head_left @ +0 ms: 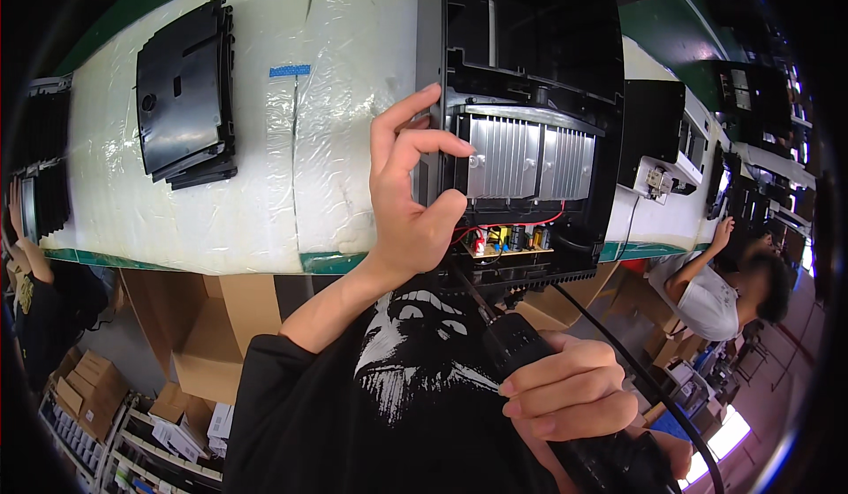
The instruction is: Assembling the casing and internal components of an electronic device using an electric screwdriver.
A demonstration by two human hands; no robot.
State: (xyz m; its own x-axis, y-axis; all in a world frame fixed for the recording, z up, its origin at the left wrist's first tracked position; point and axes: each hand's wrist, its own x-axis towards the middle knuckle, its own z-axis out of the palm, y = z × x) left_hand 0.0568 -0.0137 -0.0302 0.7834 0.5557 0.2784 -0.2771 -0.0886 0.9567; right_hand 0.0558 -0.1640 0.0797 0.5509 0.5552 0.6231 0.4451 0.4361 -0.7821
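A black plastic housing (533, 61) lies in front of me, its inside showing. Silvery finned heat sinks (530, 154) sit in it, and nearer to me is a small circuit board (512, 245) with colourful parts and red wires. My left hand (411, 198) hooks its bent fingers over the housing's left wall, one fingertip by the heat sinks' edge. In my right hand (574, 388) is a black electric screwdriver (517, 339), gripped round its body. Its shaft slants up and left toward the housing's near edge; the tip is hard to make out.
Stacked black panels (181, 96) lie on the left of the film-covered table (340, 43). Another black unit with a white part (658, 176) stands to the right. A black cable (618, 353) runs past my right hand. A cardboard box (199, 335) is below the table; co-workers sit at both sides.
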